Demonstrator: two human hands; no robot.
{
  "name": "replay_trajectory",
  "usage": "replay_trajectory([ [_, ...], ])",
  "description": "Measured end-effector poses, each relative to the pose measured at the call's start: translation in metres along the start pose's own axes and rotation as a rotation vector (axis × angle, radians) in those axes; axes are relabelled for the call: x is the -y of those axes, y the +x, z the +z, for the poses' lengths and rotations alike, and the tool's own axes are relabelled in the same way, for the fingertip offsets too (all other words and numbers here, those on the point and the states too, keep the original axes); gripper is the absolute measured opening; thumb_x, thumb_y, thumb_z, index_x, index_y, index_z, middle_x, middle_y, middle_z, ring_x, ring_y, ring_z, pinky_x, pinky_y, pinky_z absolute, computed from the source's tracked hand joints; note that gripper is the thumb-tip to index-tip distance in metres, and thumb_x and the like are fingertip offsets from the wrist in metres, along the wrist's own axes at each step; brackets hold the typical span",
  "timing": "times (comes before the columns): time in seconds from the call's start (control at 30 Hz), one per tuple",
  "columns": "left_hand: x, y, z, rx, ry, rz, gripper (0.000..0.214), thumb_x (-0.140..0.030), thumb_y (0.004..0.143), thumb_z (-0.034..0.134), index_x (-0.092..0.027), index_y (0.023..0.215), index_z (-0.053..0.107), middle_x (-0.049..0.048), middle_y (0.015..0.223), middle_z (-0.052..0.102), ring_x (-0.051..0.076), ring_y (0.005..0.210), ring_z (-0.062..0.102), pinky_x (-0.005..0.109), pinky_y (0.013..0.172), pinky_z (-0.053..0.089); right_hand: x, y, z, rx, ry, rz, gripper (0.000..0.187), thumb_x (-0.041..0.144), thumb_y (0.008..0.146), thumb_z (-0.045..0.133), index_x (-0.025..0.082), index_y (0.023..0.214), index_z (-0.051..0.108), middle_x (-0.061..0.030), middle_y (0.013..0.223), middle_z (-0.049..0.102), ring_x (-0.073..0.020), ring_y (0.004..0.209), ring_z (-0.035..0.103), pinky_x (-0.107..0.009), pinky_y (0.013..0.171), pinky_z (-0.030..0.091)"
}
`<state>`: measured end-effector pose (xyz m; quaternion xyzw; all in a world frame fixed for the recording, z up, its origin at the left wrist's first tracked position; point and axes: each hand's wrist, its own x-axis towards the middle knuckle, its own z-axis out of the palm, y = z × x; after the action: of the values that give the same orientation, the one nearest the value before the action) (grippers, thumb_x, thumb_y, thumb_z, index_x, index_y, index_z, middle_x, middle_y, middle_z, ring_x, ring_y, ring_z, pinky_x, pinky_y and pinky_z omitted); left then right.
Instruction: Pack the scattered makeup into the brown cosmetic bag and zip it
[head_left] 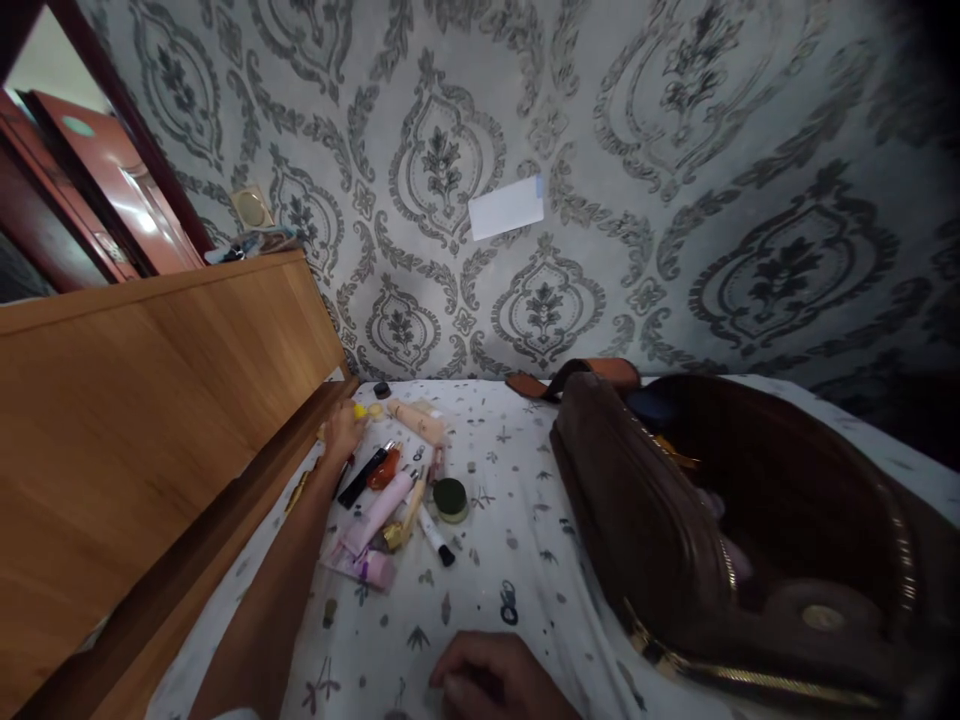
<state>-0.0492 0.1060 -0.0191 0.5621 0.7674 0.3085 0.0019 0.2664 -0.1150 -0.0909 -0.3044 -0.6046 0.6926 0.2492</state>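
Observation:
My left hand [343, 432] reaches far forward along the wooden headboard [172, 400], its fingers closed around a small yellow item [367, 410] at the far end of a pile of cosmetics. The pile holds a peach tube [416, 421], a black tube [363, 477], a pink tube [379, 512], a round green jar [451, 499] and a white stick with a black cap [435, 535]. My right hand [491, 675] rests low on the patterned white sheet [510, 470], fingers curled, with nothing seen in it. An open brown bag [637, 500] lies to the right.
Grey damask wallpaper [600, 200] rises behind the bed, with a white card [506, 208] stuck on it. A small black cap [382, 390] lies near the wall. A red-brown door [112, 190] stands at upper left. The bag's inside holds dark items.

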Motion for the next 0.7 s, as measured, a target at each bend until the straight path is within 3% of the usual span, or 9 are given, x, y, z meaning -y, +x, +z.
replay_trajectory([
  [0.1,-0.015,-0.028,-0.007,0.017,-0.187,0.049,0.026,-0.037,0.088,0.056,-0.016,0.103,0.059,0.0101,0.104,0.066,0.025,0.103,0.060,0.036,0.092,0.046,0.011,0.006,-0.004,-0.010,0.431,0.023,0.058,0.071,0.069,0.070,0.015,0.085,0.068,-0.0011,0.065,0.062,-0.0101,0.051,0.053,-0.024,0.055,0.042],
  [0.2,-0.035,-0.070,-0.011,0.122,-0.378,0.118,0.036,-0.050,0.092,0.047,-0.016,0.095,0.061,0.0052,0.091,0.065,0.019,0.086,0.062,0.028,0.076,0.050,0.026,0.005,-0.010,-0.109,0.729,0.041,0.052,0.064,0.070,0.075,0.014,0.084,0.069,-0.0019,0.067,0.064,-0.0095,0.055,0.057,-0.021,0.056,0.042],
  [0.3,-0.059,-0.121,-0.012,0.269,-0.589,0.147,0.047,-0.059,0.092,0.042,-0.017,0.097,0.062,0.0041,0.088,0.065,0.016,0.078,0.061,0.025,0.068,0.049,0.037,0.000,-0.015,-0.128,0.857,0.057,0.045,0.056,0.079,0.072,0.013,0.094,0.070,-0.0038,0.076,0.069,-0.0098,0.061,0.061,-0.021,0.060,0.046],
  [0.43,-0.088,-0.181,-0.019,0.593,-1.002,0.164,0.045,-0.054,0.082,0.065,-0.017,0.106,0.064,0.0058,0.097,0.066,0.018,0.087,0.061,0.026,0.077,0.048,0.039,-0.006,-0.017,-0.173,0.904,0.073,0.044,0.056,0.092,0.058,0.015,0.104,0.067,-0.0062,0.086,0.071,-0.0124,0.068,0.068,-0.021,0.057,0.048],
  [0.57,-0.106,-0.215,-0.026,0.770,-0.943,0.328,0.048,-0.050,0.080,0.072,-0.019,0.116,0.064,0.0066,0.106,0.066,0.022,0.098,0.060,0.031,0.087,0.047,0.034,-0.014,-0.021,-0.232,0.920,-0.004,0.040,0.054,0.092,0.060,0.016,0.099,0.066,-0.0048,0.085,0.072,-0.0129,0.067,0.069,-0.021,0.056,0.050],
  [0.7,-0.112,-0.230,-0.027,0.777,-0.799,0.481,0.046,-0.044,0.083,0.070,-0.023,0.123,0.065,0.0073,0.117,0.066,0.024,0.106,0.059,0.033,0.092,0.045,0.026,-0.024,-0.026,-0.313,0.888,-0.109,0.035,0.047,0.084,0.073,0.015,0.096,0.067,-0.0026,0.079,0.072,-0.0107,0.061,0.067,-0.019,0.053,0.049],
])
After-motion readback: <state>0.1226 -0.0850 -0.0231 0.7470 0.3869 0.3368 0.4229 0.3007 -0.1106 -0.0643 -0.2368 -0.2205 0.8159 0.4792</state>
